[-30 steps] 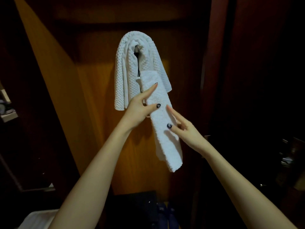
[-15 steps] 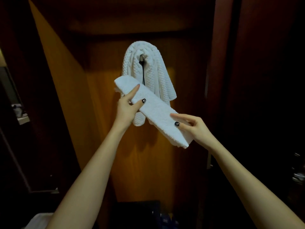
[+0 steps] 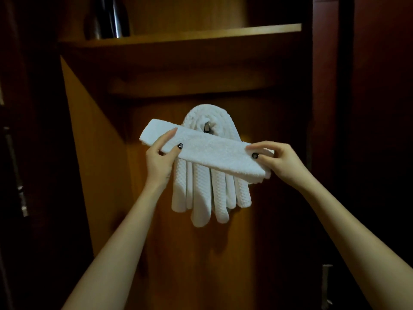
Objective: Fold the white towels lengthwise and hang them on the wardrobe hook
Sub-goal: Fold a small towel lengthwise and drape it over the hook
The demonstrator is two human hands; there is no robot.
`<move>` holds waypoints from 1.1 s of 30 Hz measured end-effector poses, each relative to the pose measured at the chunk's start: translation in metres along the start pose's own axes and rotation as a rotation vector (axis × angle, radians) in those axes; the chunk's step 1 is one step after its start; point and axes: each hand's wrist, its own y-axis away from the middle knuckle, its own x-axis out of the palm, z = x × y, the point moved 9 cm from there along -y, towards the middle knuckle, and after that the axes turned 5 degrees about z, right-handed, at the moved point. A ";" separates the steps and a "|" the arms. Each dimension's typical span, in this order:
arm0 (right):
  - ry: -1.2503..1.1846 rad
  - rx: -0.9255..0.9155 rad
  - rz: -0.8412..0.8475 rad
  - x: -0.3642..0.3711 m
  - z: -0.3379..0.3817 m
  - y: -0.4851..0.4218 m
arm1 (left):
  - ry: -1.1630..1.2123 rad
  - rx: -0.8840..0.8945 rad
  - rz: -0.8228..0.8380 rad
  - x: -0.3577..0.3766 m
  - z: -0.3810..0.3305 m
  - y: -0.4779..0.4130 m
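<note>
A narrow folded white towel [image 3: 207, 151] is stretched almost level in front of the wardrobe back panel. My left hand [image 3: 159, 162] pinches its left part between thumb and fingers. At the towel's right end my right hand [image 3: 279, 162] pinches it the same way. Behind it, a waffle-textured white towel [image 3: 210, 191] drapes over the wardrobe hook [image 3: 207, 127], its ends hanging down in several folds. Only the tip of the hook shows through the draped towel.
A wooden shelf [image 3: 190, 36] runs across above, with a dark metallic vessel [image 3: 107, 19] on its left. The wardrobe's side panel [image 3: 89, 142] stands at left and a dark door frame [image 3: 324, 108] at right. A metal fitting [image 3: 327, 285] shows low right.
The folded towel has swung from hanging steeply to nearly level, its right end lifted by my right hand. The view has tilted up, so the shelf now shows.
</note>
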 end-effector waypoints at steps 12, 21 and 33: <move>-0.010 -0.123 -0.177 -0.031 -0.006 -0.135 | 0.021 0.178 -0.074 -0.021 0.041 -0.125; -0.035 -0.208 -0.278 -0.062 -0.030 -0.201 | 0.094 0.095 0.173 0.007 0.092 -0.195; -0.069 0.037 -0.172 -0.053 -0.082 -0.292 | 0.210 -0.152 0.141 0.013 0.137 -0.250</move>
